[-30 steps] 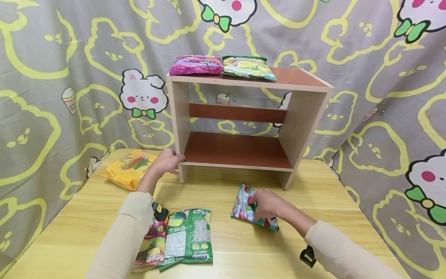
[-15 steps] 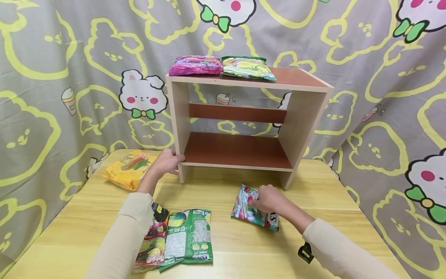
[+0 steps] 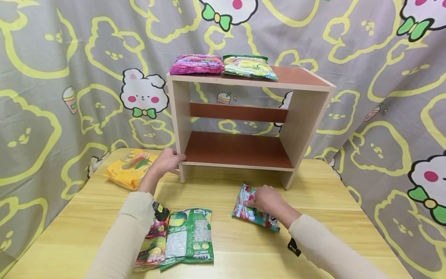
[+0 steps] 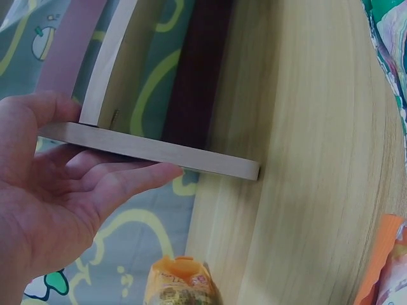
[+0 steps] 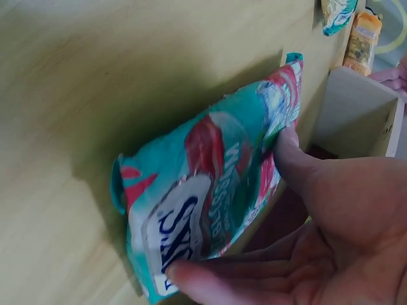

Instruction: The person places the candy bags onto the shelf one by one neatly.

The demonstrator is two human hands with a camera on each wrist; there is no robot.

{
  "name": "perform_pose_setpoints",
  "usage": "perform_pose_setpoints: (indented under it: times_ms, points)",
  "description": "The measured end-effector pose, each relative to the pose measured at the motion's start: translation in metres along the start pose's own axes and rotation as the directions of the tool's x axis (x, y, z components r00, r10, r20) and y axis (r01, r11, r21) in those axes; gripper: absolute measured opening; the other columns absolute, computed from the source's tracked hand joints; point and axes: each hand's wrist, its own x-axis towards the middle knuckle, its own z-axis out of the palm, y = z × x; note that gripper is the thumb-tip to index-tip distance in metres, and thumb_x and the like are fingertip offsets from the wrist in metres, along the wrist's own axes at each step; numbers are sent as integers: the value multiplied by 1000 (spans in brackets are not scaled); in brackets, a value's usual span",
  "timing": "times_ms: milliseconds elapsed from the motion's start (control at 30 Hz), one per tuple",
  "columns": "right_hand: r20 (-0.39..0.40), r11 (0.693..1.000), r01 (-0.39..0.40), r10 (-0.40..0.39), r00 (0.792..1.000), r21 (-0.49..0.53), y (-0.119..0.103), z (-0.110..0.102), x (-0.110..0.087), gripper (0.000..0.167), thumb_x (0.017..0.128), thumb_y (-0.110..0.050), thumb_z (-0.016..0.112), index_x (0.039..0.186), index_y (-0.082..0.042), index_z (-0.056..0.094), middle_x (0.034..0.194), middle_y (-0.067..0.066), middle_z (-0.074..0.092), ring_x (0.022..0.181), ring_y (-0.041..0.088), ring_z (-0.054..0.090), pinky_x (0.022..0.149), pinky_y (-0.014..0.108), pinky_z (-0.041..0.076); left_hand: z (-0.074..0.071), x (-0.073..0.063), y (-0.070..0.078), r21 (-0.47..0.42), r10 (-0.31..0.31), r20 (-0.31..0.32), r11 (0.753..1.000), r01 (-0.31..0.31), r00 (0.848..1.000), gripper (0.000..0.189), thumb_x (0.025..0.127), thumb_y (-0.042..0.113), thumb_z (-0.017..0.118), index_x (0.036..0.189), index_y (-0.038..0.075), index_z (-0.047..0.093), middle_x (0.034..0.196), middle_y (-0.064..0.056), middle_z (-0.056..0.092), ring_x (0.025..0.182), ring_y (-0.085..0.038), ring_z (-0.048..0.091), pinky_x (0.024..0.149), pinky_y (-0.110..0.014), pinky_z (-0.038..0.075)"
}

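My left hand (image 3: 166,161) grips the left side panel of a small wooden shelf unit (image 3: 240,151). In the left wrist view its thumb lies on one face of the panel (image 4: 159,149) and the fingers lie along the other. My right hand (image 3: 271,202) is at a teal and pink candy bag (image 3: 244,211) on the table in front of the shelf. The right wrist view shows the thumb (image 5: 296,155) on the side of this bag and fingertips at its lower edge, with "FOX'S" lettering between them.
A purple bag (image 3: 196,65) and a yellow-green bag (image 3: 249,66) lie on top of the shelf. Beside it on the left is a yellow bag (image 3: 127,170). A green bag (image 3: 189,236) and a red fruit-print bag (image 3: 153,244) lie at the table's front, near my left sleeve.
My right wrist and forearm have swung a little to the left while the hand stays at the teal bag. The left hand, the shelf and the other bags have kept their places.
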Motion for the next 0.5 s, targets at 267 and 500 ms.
perform_pose_setpoints:
  times_ms: [267, 500]
  points:
    - [-15, 999, 4, -5, 1000, -40, -6, 2, -2, 64, 95, -55, 62, 52, -8, 62, 101, 18, 73, 106, 35, 66, 112, 50, 45, -1, 1, -2, -9, 3, 8, 1000, -3, 1000, 46, 100, 20, 50, 129, -14, 54, 129, -31, 56, 117, -46, 61, 84, -46, 63]
    - [10, 1000, -8, 8, 1000, -27, -9, -1, -6, 54, 87, -55, 72, 60, -9, 62, 81, 12, 69, 78, 23, 60, 89, 42, 57, -1, 0, 0, -8, -18, 14, 1000, 18, 1000, 46, 100, 21, 51, 130, -14, 53, 130, -32, 55, 118, -46, 61, 83, -45, 63]
